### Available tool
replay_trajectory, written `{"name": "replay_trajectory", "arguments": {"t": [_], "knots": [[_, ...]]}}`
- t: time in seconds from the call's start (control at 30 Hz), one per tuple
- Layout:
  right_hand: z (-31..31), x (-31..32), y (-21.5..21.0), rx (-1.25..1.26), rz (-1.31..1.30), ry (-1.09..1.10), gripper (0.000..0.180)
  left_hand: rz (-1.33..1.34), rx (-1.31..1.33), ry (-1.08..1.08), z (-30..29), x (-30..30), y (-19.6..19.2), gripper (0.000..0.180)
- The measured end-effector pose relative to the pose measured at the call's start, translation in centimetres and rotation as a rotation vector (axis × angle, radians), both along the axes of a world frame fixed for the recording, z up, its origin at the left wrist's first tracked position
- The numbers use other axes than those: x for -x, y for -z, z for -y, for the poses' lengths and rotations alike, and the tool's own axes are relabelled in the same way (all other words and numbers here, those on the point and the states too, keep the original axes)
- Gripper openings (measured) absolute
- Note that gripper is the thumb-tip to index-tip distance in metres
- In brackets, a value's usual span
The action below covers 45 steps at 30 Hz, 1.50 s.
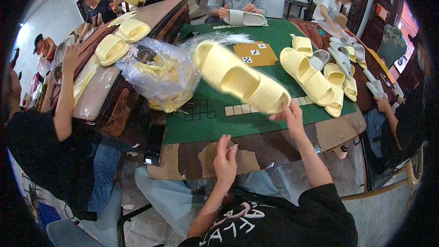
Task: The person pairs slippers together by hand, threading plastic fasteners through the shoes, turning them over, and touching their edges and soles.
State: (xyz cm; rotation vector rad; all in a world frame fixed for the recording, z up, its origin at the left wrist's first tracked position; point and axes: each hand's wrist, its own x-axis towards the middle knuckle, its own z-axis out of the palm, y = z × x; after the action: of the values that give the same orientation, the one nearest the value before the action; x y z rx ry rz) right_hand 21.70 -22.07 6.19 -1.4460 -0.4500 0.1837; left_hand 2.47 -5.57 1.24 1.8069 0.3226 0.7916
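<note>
My right hand [288, 115] is closed on the near end of pale yellow slippers [244, 84], lifted over the table and slanting up to the left. They look like two overlapping in a row, slightly blurred by motion. My left hand [225, 162] is empty, fingers apart, just above the table's near edge and below the slippers. Several yellow slippers [315, 82] lie in a pile on the right of the green tabletop [201, 130]. Left of the held slippers sits a clear plastic bag [160, 75] with yellow pieces inside.
A black phone [154, 144] lies at the table's near left corner. Yellow slippers [112, 49] rest on the left table. Grey slippers [340, 57] stand at the right. Across from me a person holds a grey slipper [244, 18]; other people work on both sides.
</note>
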Motion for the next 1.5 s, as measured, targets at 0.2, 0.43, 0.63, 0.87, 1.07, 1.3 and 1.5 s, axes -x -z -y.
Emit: {"name": "replay_trajectory", "arguments": {"t": [0.2,0.43,0.63,0.87,1.07,1.3,1.5], "knots": [[-0.4,5.8,0.2,0.186,0.176,-0.342,0.029,0.205,0.728,-0.007,-2.9,0.9,0.7,0.045],[0.1,7.3,-1.3,0.360,0.355,-0.469,0.030,0.393,0.756,-0.278,-4.5,1.3,0.5,0.039],[3.8,5.0,-0.2,0.231,0.020,-0.292,0.037,0.460,0.628,-0.540,-8.9,4.7,-2.4,0.026],[4.0,5.0,-0.4,0.237,-0.080,-0.293,0.033,0.007,-0.136,-0.483,-8.6,4.5,-9.9,0.042],[2.4,5.5,0.2,0.367,-0.105,-0.371,0.033,-0.568,-0.618,-0.121,-8.4,0.4,-7.6,0.043],[2.1,5.8,0.2,0.422,-0.158,-0.327,0.032,-0.444,-0.607,-0.101,-5.7,1.1,-5.7,0.047],[1.3,5.8,1.4,0.433,-0.108,-0.203,0.032,-0.471,-0.479,0.159,-3.7,2.1,-6.0,0.046]]}}
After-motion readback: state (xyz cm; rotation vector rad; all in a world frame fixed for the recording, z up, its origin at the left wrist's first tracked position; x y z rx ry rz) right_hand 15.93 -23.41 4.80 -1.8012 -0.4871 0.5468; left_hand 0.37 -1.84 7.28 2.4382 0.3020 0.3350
